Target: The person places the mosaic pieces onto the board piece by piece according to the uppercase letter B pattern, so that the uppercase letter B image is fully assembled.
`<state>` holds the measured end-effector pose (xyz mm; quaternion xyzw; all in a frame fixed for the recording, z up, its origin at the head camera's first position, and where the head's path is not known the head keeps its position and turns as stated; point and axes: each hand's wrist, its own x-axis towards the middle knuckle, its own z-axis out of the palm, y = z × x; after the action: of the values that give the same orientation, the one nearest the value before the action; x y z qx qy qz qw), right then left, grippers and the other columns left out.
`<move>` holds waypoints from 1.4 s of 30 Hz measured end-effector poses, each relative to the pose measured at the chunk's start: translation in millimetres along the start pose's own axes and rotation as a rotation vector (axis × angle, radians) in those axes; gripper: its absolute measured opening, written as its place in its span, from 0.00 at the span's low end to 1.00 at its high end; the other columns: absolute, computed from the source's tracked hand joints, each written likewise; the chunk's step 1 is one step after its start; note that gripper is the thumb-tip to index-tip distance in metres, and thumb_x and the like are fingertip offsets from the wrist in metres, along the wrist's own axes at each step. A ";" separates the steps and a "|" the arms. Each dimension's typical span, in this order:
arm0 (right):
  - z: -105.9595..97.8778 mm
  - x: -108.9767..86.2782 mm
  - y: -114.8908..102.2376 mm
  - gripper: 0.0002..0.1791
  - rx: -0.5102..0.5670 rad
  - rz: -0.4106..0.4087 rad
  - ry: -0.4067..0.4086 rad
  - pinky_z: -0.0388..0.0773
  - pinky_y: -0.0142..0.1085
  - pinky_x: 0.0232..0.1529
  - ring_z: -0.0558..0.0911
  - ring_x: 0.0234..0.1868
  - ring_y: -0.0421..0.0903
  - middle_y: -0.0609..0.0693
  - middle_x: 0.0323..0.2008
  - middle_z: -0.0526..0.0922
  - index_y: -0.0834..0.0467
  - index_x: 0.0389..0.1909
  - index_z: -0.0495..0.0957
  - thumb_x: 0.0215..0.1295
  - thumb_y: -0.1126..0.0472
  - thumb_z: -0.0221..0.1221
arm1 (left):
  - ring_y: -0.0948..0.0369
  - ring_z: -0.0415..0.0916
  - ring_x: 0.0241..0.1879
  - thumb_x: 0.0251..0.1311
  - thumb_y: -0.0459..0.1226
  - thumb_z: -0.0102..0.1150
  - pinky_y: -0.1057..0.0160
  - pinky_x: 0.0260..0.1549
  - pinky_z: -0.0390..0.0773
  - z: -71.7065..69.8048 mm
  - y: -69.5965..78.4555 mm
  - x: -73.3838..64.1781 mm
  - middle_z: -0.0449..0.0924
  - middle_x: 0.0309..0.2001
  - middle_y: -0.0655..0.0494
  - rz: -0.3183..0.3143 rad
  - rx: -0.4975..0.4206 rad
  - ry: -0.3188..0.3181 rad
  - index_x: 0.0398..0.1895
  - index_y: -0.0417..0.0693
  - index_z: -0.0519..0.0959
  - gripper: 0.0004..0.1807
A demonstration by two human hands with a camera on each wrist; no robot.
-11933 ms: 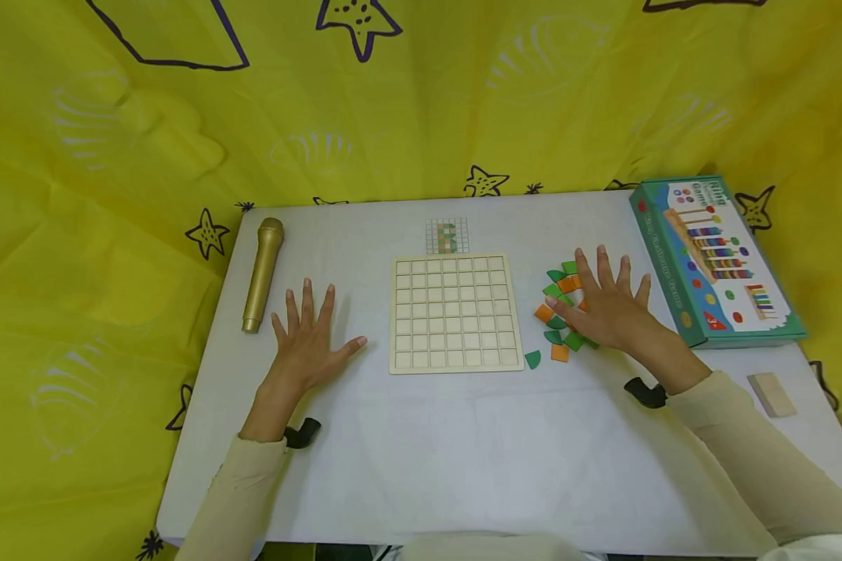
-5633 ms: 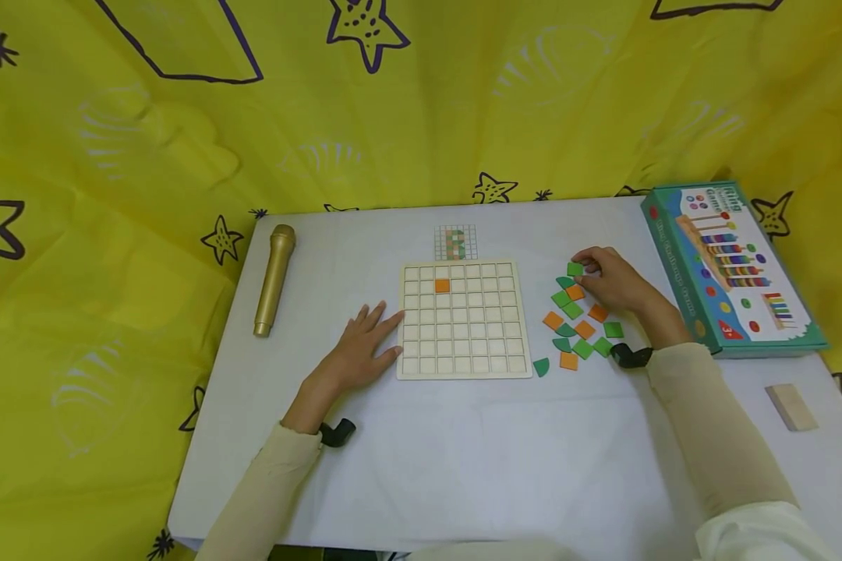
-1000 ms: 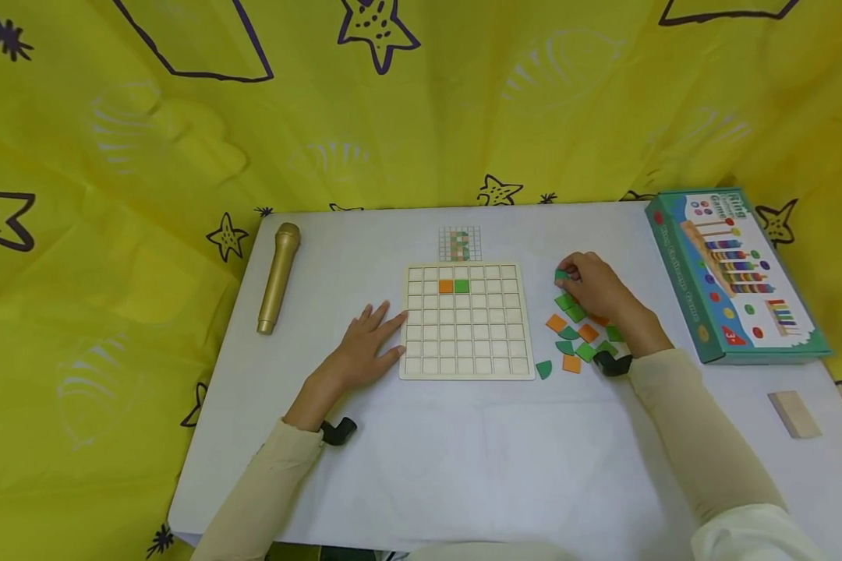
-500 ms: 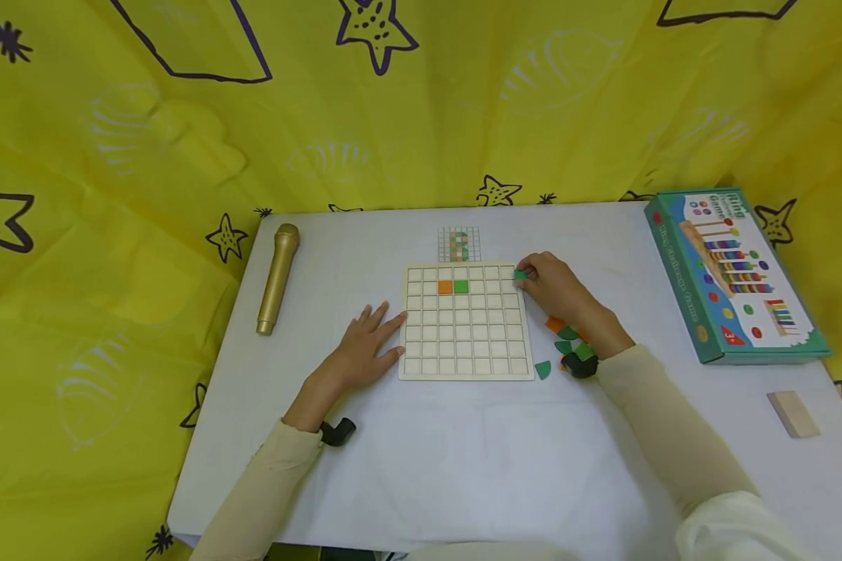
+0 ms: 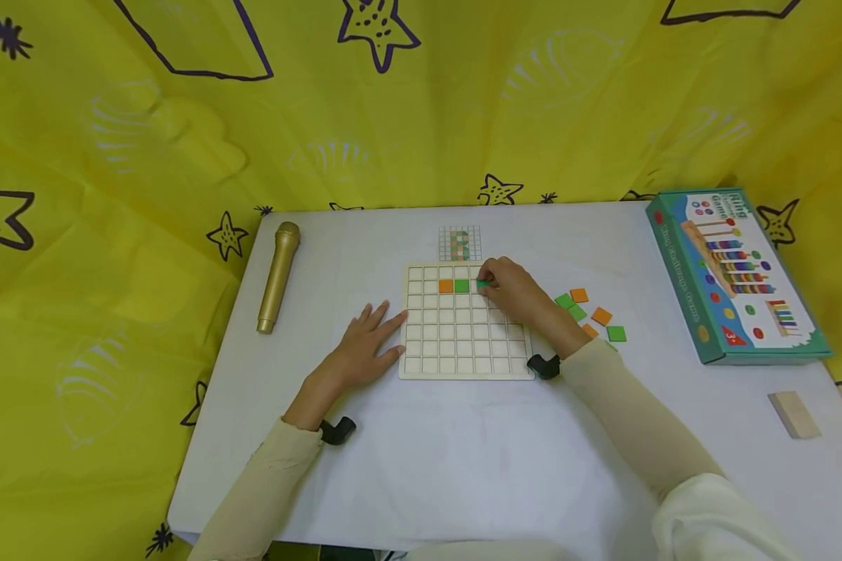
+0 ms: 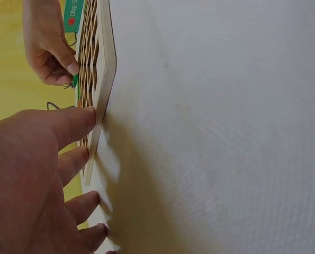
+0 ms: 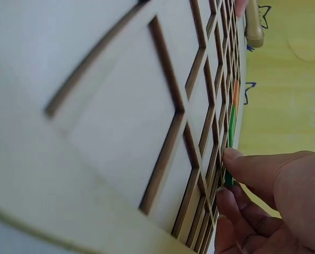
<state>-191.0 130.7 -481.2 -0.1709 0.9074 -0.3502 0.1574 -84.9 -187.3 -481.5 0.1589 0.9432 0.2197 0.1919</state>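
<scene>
A pale wooden grid board (image 5: pixel 447 343) lies mid-table. In its second row sit an orange square tile (image 5: pixel 446 286) and, beside it, a green square tile (image 5: pixel 461 286). My right hand (image 5: pixel 515 292) pinches a dark green rounded tile (image 5: pixel 482 285) at the cell right of the green square. In the right wrist view, thumb and fingertips hold that tile (image 7: pixel 229 179) low over the grid. My left hand (image 5: pixel 358 351) lies with fingers spread at the board's left edge; in the left wrist view its thumb and a finger (image 6: pixel 75 121) touch the rim.
Orange and green tiles (image 5: pixel 601 316) lie right of the board, partly hidden by my right arm. A small printed pattern card (image 5: pixel 460 243) sits behind the board. Further out are a gold microphone (image 5: pixel 278 276), a game box (image 5: pixel 740 273) and a wooden block (image 5: pixel 794 414).
My right hand has carried the dark green rounded tile leftward from the loose pile to over the board's second row. Earlier, orange and green squares came onto the board. My left hand stays put lately.
</scene>
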 end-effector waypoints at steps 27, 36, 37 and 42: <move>-1.5 -11.8 -1.5 0.10 -0.035 -0.020 -0.031 0.77 0.52 0.60 0.78 0.53 0.56 0.59 0.56 0.76 0.62 0.55 0.81 0.80 0.64 0.57 | 0.38 0.33 0.85 0.79 0.51 0.52 0.32 0.79 0.41 1.4 1.1 2.6 0.42 0.86 0.43 0.021 0.002 0.002 0.86 0.58 0.56 0.36; -41.7 -53.6 24.7 0.18 -0.021 0.104 0.036 0.77 0.57 0.62 0.77 0.59 0.61 0.64 0.59 0.76 0.65 0.64 0.76 0.80 0.60 0.57 | 0.38 0.32 0.85 0.80 0.51 0.52 0.32 0.79 0.41 1.6 1.0 2.1 0.41 0.86 0.44 0.021 0.002 0.002 0.86 0.59 0.56 0.36; -46.6 -60.1 28.7 0.19 -0.021 0.128 0.045 0.77 0.58 0.62 0.76 0.60 0.62 0.65 0.59 0.75 0.65 0.64 0.76 0.80 0.60 0.58 | 0.38 0.33 0.85 0.80 0.51 0.52 0.32 0.79 0.41 1.8 0.5 2.0 0.41 0.86 0.44 0.022 0.001 0.003 0.86 0.58 0.56 0.36; -64.7 -88.5 46.2 0.23 -0.039 0.214 0.063 0.75 0.61 0.61 0.73 0.59 0.66 0.68 0.59 0.72 0.68 0.64 0.73 0.79 0.57 0.59 | 0.39 0.32 0.85 0.80 0.52 0.51 0.33 0.80 0.40 2.2 -1.6 0.6 0.41 0.87 0.45 0.012 -0.008 0.005 0.86 0.60 0.55 0.36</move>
<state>-147.5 237.7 -452.8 -0.0651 0.9316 -0.3187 0.1621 -84.8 -187.7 -484.3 0.1631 0.9419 0.2249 0.1889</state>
